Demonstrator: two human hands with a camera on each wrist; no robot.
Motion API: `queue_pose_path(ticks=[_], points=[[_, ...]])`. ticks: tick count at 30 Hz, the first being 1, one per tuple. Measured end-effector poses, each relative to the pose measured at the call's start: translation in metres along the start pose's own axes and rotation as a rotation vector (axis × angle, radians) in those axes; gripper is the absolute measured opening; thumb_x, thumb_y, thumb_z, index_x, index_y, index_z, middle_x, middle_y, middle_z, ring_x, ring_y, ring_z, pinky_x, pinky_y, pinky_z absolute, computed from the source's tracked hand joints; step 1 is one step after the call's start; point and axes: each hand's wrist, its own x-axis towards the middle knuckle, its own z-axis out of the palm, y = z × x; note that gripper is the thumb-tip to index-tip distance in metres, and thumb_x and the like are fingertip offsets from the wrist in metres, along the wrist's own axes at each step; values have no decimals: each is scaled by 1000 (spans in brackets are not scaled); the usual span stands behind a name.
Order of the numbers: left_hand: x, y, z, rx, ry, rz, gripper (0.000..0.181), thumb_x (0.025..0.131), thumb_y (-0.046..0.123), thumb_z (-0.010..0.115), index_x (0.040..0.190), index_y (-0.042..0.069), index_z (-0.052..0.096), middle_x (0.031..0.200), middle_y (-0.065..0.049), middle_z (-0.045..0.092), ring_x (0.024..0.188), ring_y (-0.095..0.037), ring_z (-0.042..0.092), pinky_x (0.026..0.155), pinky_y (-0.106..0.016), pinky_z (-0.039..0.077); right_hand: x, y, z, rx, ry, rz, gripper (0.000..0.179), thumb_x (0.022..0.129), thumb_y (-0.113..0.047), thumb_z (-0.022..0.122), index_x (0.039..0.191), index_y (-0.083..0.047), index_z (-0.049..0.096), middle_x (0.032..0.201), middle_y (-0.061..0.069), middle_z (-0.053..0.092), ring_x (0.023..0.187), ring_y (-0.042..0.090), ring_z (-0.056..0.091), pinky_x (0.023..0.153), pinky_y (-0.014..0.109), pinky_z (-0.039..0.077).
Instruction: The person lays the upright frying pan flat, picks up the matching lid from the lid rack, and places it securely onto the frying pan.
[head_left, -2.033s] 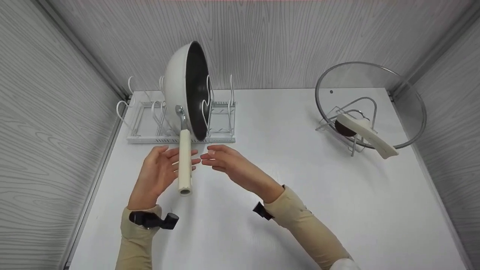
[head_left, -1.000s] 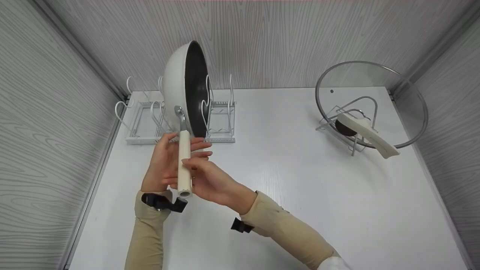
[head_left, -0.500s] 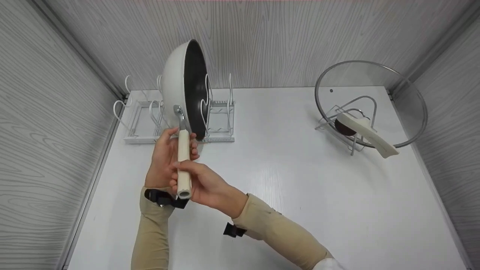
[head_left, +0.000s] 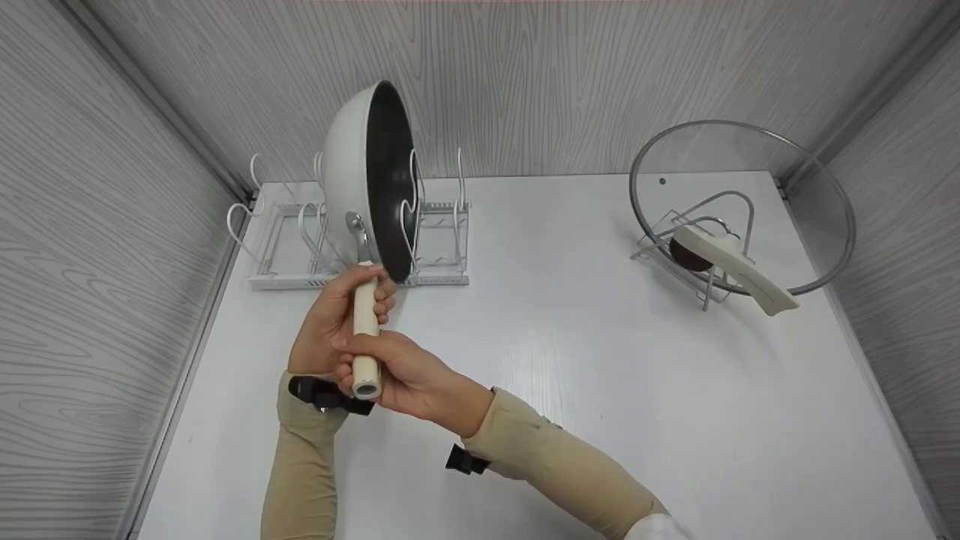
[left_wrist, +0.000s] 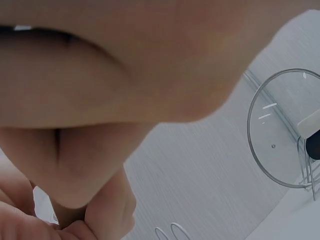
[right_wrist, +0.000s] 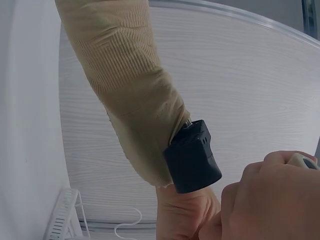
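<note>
A deep white frying pan (head_left: 347, 161) with a dark inside stands on its edge in a white wire rack (head_left: 442, 279), its cream handle (head_left: 365, 319) pointing toward me. My left hand (head_left: 330, 319) grips the handle's upper part near the metal joint, thumb across the top and fingers curled round the far side. Lower down, close to the hollow end, my right hand (head_left: 412, 375) wraps the same handle with its thumb on top. In the right wrist view the handle's end pokes out past the knuckles of the right hand (right_wrist: 275, 200).
On the right, a glass lid (head_left: 795, 180) with a grey rim and a cream grip (head_left: 739, 270) leans in a small wire stand (head_left: 739, 202). Wood-grain panels (head_left: 540, 90) enclose the white table (head_left: 600, 420) at the back and both sides.
Both hands came in from beside the handle and curled round it, the left above the right. The pan stays in the rack, nearly unmoved; lid and stand stay put.
</note>
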Motion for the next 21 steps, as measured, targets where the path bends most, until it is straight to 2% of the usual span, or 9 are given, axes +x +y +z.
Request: queue_pose_path(ticks=[7, 12, 18, 21], points=[[-1, -1, 2, 63, 59, -13, 6, 103, 5, 46, 98, 2, 44, 70, -5, 56, 56, -14, 61, 51, -21, 53, 0, -1, 1, -59, 3, -8, 9, 101, -2, 42, 110, -2, 39, 79, 5, 50, 63, 8, 53, 60, 15, 50], [-4, -1, 4, 114, 93, 1, 14, 100, 3, 52, 102, 3, 39, 72, -3, 55, 56, -13, 60, 54, -20, 51, -1, 0, 1, -140, 4, -35, 12, 101, -2, 44, 112, -2, 39, 79, 4, 51, 62, 7, 56, 59, 15, 52], [-3, -3, 7, 195, 122, 22, 16, 96, 2, 56, 101, 2, 40, 74, -2, 53, 58, -11, 57, 56, -17, 49, 1, 1, -4, -187, 21, -62, 19, 99, -3, 46, 115, -2, 36, 77, 4, 51, 60, 7, 56, 57, 15, 51], [-4, -4, 9, 205, 151, 33, 10, 97, 2, 54, 99, 0, 45, 73, -3, 53, 57, -10, 56, 55, -17, 49, 2, 2, -5, -184, 13, -63, 17, 98, -3, 45, 113, -2, 36, 76, 4, 51, 59, 8, 55, 57, 16, 51]])
